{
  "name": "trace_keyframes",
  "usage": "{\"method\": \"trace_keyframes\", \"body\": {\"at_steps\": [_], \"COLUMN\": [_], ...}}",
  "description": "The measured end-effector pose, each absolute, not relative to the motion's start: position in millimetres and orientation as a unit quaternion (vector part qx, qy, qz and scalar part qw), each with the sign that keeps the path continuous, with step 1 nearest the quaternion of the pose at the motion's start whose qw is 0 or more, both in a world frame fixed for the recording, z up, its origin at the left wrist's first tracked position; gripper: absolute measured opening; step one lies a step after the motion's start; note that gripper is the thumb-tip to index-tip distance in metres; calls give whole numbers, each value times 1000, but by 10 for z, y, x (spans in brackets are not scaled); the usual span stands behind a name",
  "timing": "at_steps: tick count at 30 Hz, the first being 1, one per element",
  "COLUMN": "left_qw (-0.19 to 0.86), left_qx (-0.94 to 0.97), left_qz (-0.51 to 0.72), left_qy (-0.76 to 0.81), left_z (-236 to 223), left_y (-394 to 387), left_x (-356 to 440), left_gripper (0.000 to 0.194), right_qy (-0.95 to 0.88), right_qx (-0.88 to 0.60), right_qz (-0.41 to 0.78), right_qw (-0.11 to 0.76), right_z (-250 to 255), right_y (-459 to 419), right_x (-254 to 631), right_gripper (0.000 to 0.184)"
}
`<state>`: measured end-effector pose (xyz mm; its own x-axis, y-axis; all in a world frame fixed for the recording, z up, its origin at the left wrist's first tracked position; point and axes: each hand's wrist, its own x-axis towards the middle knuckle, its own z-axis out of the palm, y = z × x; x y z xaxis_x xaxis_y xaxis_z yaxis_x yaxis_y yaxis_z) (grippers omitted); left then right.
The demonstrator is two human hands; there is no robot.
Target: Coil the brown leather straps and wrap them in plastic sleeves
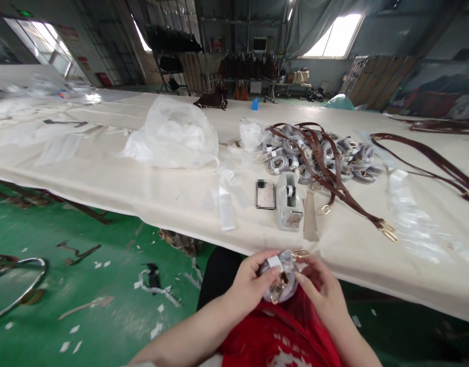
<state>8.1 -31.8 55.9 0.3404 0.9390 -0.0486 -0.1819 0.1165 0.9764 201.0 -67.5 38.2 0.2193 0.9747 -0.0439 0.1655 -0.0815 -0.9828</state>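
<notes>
Just off the table's front edge, a coiled strap (289, 262) wrapped in clear plastic, with gold clasps and a white label, is held between my hands over my lap. My left hand (255, 278) grips its left side, thumb across the front by the label. On the right side, my right hand (320, 283) closes round the coil near a gold clasp, thumb at its edge. Beyond them on the table stands a tape dispenser (290, 204). Loose brown straps (339, 181) with gold clasps lie over a pile of wrapped coiled straps (278, 164).
A white table (173, 199) stretches across the view. It carries a large translucent plastic bag (177, 135), flat clear sleeves (414, 216), more brown straps (429, 148) at right and a small blue object (255, 104). Scraps litter the green floor (115, 285); a chrome ring (39, 285) stands at left.
</notes>
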Motion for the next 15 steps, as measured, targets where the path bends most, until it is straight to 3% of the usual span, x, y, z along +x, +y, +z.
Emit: {"method": "trace_keyframes", "body": {"at_steps": [2, 4, 10, 15], "left_qw": [717, 717, 452, 476], "left_qx": [444, 454, 686, 687], "left_qz": [402, 394, 413, 384], "left_qy": [357, 353, 393, 393], "left_z": [526, 508, 570, 588], "left_y": [-296, -282, -204, -162], "left_x": [85, 80, -9, -32], "left_gripper": [55, 54, 31, 35], "right_qy": [-474, -464, -467, -436], "right_qx": [-569, -537, -540, -543], "right_qz": [480, 540, 547, 559], "right_qw": [471, 452, 437, 451], "right_z": [363, 348, 315, 301], "right_y": [-675, -690, -723, -723], "right_x": [1990, 1925, 1805, 1811], "right_gripper": [46, 40, 34, 37]}}
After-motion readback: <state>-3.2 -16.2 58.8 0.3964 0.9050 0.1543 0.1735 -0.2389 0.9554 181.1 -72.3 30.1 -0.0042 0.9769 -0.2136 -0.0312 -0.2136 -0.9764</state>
